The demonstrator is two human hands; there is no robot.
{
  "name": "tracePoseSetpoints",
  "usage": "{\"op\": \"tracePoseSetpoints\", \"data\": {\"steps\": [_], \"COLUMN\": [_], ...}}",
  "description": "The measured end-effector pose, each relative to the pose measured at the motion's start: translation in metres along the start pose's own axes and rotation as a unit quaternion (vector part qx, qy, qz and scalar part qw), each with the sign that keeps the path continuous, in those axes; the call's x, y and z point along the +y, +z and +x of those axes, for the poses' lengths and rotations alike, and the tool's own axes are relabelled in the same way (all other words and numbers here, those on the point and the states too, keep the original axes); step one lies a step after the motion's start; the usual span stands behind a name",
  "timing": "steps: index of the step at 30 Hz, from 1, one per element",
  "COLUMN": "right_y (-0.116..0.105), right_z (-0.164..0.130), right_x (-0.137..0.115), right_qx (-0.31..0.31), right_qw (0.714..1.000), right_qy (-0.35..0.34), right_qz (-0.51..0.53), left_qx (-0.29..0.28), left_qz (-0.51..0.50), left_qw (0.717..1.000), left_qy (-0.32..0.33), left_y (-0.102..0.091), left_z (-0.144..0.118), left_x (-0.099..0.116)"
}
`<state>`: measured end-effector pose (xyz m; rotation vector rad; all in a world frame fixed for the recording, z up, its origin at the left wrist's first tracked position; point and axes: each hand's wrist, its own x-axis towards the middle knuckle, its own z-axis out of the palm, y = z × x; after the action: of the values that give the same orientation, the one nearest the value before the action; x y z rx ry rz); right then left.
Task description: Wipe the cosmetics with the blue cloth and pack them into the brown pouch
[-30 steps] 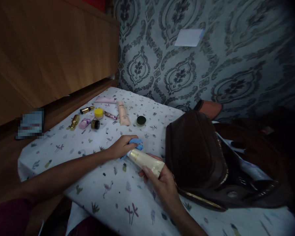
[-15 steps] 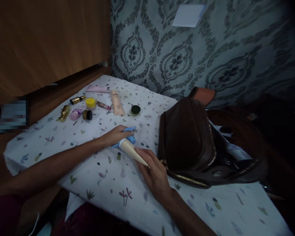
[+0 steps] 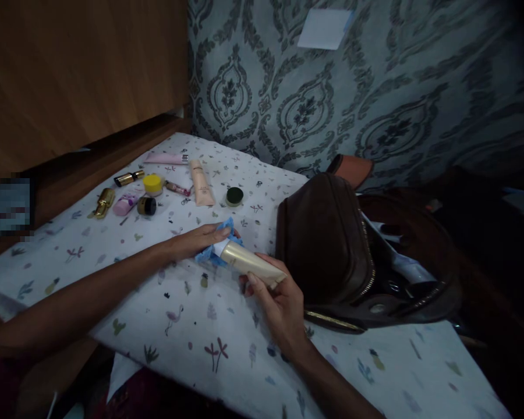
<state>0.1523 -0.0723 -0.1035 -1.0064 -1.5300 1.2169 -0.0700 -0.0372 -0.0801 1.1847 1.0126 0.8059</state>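
**Tube under wiping at the near-centre of the covered table**

The right hand (image 3: 282, 305) is closed around the lower end of a cream tube (image 3: 250, 263), which lies tilted with its cap end pointing toward the left hand (image 3: 198, 240). The left hand's fingers are pressed together, pinching a blue cloth (image 3: 213, 253) against the cap end of the tube. Both sit over the middle of the patterned sheet (image 3: 201, 326), just beside an open brown bag (image 3: 332, 244) toward the right edge.

Near the far left corner lie a peach tube (image 3: 200, 183), a pink tube (image 3: 165, 157), a yellow-lidded jar (image 3: 152, 184), a dark-lidded jar (image 3: 234, 196) and several small gold and pink containers.

Judgement: cleaning appears mid-course; cloth contact covers the cap end only, the tube body not yet reached
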Motion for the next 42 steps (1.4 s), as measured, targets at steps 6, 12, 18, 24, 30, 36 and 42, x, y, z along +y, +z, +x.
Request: {"op": "tracePoseSetpoints", "data": {"steps": [6, 12, 18, 24, 30, 36, 42], "right_y": [0.003, 0.002, 0.001, 0.001, -0.001, -0.003, -0.003], "right_z": [0.0, -0.001, 0.0, 0.002, 0.001, 0.002, 0.001], "right_x": [0.0, -0.004, -0.011, -0.014, -0.009, -0.011, -0.01], "right_qx": [0.02, 0.006, 0.0, -0.011, -0.027, -0.049, -0.042], "right_qw": [1.0, 1.0, 0.999, 0.997, 0.996, 0.993, 0.997], "right_qy": [-0.006, 0.01, 0.023, 0.045, 0.052, 0.076, 0.04], "right_qz": [0.019, 0.022, 0.034, 0.062, 0.072, 0.071, 0.053], "left_qx": [-0.063, -0.045, -0.041, -0.031, -0.017, 0.03, 0.123], "left_qz": [0.021, -0.008, 0.021, 0.058, 0.068, 0.153, 0.126], "left_qw": [0.997, 0.999, 0.995, 0.99, 0.987, 0.963, 0.966], "left_qy": [-0.047, 0.004, 0.083, 0.124, 0.141, 0.22, 0.188], "left_y": [-0.01, -0.007, -0.008, -0.007, -0.008, -0.004, 0.006], "left_z": [0.0, 0.003, 0.001, -0.001, -0.001, 0.001, 0.001], "left_x": [-0.004, -0.005, -0.003, 0.0, -0.003, 0.0, 0.0]}}
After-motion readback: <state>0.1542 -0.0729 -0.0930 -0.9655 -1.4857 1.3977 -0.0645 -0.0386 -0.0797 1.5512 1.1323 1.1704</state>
